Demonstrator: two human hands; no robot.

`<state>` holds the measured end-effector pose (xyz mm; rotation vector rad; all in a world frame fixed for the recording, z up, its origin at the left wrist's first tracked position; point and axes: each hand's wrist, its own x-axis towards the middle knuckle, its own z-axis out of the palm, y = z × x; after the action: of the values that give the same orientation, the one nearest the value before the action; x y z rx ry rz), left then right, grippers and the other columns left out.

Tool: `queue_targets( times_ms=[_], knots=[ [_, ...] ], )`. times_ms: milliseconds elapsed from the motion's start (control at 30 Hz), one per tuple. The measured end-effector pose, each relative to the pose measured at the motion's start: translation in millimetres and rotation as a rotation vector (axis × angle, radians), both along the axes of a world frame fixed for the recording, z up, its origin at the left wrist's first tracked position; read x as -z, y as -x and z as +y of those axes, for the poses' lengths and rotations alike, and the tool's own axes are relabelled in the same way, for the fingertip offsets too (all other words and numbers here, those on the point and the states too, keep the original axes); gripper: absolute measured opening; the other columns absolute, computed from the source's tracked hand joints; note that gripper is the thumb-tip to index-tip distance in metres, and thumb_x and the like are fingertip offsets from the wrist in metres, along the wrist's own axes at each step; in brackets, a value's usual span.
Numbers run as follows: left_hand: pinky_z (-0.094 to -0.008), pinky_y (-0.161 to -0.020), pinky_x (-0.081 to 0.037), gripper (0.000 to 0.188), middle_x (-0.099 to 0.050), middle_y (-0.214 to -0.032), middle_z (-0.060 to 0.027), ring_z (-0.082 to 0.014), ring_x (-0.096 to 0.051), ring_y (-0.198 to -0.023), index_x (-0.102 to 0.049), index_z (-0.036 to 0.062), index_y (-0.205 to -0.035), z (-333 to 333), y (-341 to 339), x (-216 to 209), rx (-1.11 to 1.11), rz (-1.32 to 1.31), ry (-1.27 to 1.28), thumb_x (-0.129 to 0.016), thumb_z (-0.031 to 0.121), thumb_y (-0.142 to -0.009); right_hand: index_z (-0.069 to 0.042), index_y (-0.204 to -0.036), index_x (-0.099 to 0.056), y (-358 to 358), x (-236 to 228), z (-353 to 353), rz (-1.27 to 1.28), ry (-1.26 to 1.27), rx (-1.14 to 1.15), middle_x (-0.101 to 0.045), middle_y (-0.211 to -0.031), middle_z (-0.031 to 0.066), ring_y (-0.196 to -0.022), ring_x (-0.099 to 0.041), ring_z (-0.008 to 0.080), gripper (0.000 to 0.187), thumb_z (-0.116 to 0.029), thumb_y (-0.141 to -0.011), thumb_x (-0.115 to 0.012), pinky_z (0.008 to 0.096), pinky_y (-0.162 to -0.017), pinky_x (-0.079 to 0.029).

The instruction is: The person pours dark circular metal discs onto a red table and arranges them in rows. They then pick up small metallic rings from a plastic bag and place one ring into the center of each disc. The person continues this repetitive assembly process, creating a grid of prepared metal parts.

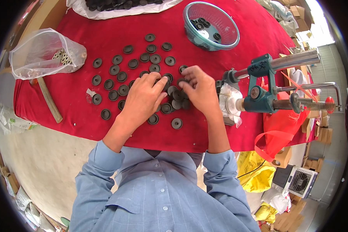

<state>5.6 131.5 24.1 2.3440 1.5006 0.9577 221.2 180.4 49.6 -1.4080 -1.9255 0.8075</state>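
Big red cloth-covered table [255, 38], green metal press [260, 102] on the right, see-through teal plastic bowl [229, 35] at the back. Left hand [141, 92] and right hand [201, 91] both curl over small round black discs [176, 123] scattered mid-table; can't tell if either's gripping one.

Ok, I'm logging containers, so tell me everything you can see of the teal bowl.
The teal bowl is round, see-through and apparently plastic, with a smooth rim. It stands open side up on the red cloth, beyond the right hand, which does not touch it. Several black round pieces lie inside, with a white patch I cannot identify.
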Motion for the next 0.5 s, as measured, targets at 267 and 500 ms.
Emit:
queue_targets(
  times_ms=[267,500],
  knots=[
    [-0.0363,-0.08,-0.06,0.042,-0.07,-0.115,-0.0126,-0.0247,-0.073,-0.091,-0.073,0.0038,-0.123,1.7,-0.8,0.9,-0.008,-0.213,0.082,-0.082,-0.001,-0.083,-0.007,-0.105,-0.072,3.6,20.5,59.7,-0.171,-0.444,0.16,-0.071,-0.108,0.0135,-0.092,-0.073,0.0378,0.016,-0.004,-0.09,-0.074,0.0462,-0.08,-0.06],
    [-0.0333,-0.087,-0.058,0.029,-0.069,-0.111,-0.0128,-0.0212,-0.072,-0.1,-0.064,0.0021,-0.104,-45.6,41.0,-14.7,-0.207,-0.458,0.023,-0.077,-0.007,-0.08,-0.009,-0.116,-0.078,-7.7,31.6,44.7,-0.215,-0.427,0.022,-0.072,-0.112,0.012,-0.106,-0.07,0.0362,0.03,-0.007,-0.086,-0.079,0.0491,-0.093,-0.057]
  ],
)
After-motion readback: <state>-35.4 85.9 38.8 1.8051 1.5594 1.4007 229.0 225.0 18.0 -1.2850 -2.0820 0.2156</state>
